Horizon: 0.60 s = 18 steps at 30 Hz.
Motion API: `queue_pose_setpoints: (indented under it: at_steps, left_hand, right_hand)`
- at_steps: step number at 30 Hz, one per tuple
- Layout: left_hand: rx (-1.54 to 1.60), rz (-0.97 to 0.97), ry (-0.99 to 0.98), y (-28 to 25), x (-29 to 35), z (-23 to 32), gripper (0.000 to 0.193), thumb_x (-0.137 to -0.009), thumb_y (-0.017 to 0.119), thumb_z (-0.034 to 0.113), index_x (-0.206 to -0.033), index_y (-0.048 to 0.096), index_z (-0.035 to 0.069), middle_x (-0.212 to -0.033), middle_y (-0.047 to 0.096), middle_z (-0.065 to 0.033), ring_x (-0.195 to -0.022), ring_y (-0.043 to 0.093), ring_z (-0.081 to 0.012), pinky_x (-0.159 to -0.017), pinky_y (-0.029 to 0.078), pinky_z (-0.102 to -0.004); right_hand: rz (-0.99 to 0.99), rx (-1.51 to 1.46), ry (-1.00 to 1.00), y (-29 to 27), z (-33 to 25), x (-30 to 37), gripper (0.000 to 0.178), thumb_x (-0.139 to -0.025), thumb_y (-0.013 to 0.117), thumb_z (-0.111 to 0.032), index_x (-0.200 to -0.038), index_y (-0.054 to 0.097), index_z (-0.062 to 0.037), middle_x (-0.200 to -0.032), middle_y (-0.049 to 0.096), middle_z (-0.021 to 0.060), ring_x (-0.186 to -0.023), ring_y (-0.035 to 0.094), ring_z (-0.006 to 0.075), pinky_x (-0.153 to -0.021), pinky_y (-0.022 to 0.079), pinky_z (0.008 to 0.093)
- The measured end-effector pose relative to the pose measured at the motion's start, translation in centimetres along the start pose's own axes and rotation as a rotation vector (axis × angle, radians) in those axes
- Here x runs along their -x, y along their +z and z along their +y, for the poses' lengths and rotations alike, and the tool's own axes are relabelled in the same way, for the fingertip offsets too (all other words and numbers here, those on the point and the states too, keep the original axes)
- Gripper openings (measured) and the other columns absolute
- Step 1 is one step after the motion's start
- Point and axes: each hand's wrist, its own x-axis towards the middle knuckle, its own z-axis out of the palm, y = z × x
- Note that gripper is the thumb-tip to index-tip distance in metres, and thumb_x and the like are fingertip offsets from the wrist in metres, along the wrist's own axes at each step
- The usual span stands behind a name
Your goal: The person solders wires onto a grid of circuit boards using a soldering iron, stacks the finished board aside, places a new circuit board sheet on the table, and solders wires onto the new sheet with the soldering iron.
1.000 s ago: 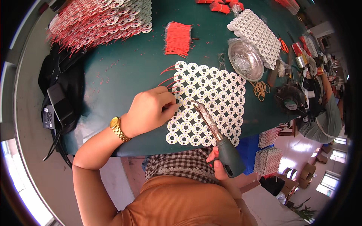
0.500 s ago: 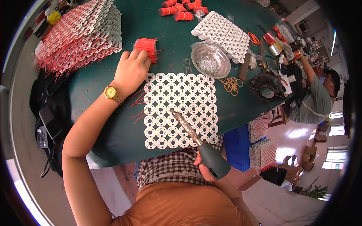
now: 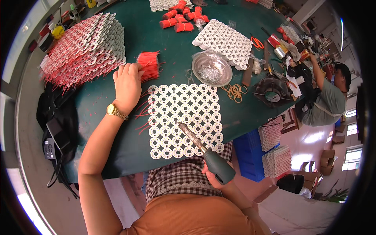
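Note:
My right hand [image 3: 213, 176] grips the dark green handle of a soldering iron [image 3: 215, 164]. The iron's worn metal tip points at the middle of a panel of round white circuit boards [image 3: 185, 98], lying flat before me. Several thin red wires [image 3: 143, 114] stick out from the panel's left edge. Beyond that edge, my left hand [image 3: 128, 83], with a gold watch at the wrist, has its fingers curled together against a bundle of red wires [image 3: 149, 66]. The fingertips are partly hidden, so whatever they hold cannot be made out.
At the far left rises a stack of wired board panels [image 3: 86, 51]. Bare panels [image 3: 225, 41] lie behind a metal bowl [image 3: 211, 68] of shiny scraps. Rubber bands [image 3: 235, 93] and a dark fan-like device [image 3: 272, 90] sit to the right; a co-worker [image 3: 325, 94] sits beyond.
The whole view has shifted a little, showing more of the table's far side. My left hand has drawn slightly left along the red wire bundle. The soldering iron stays over the panel.

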Motion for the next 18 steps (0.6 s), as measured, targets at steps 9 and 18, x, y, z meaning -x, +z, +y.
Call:
queue_pose_setpoints:
  at_steps: [9, 18]
  left_hand:
    - [0.288, 0.137, -0.001, 0.0, -0.2, -0.9, 0.011, -0.082, 0.074, 0.011, -0.092, 0.073, 0.007, -0.091, 0.067, -0.0065, -0.082, 0.063, -0.0264, -0.074, 0.05, -0.0359]
    - [1.231, 0.068, -0.503, -5.7, -0.5, -1.0, 0.014, -0.092, 0.071, 0.008, -0.099, 0.069, -0.003, -0.088, 0.072, -0.0084, -0.077, 0.067, -0.0136, -0.073, 0.054, -0.025]
  right_hand:
    - [-0.058, 0.099, -0.013, 0.6, 1.1, 0.9, 0.032, -0.088, 0.061, -0.005, -0.118, 0.058, 0.0057, -0.084, 0.065, 0.0083, -0.072, 0.062, 0.0169, -0.069, 0.054, 0.0317]
    - [-0.033, -0.144, 0.188, 1.4, 2.7, 3.5, 0.04, -0.094, 0.059, -0.015, -0.132, 0.051, -0.0059, -0.09, 0.06, 0.0056, -0.08, 0.059, 0.0148, -0.064, 0.05, 0.0281]
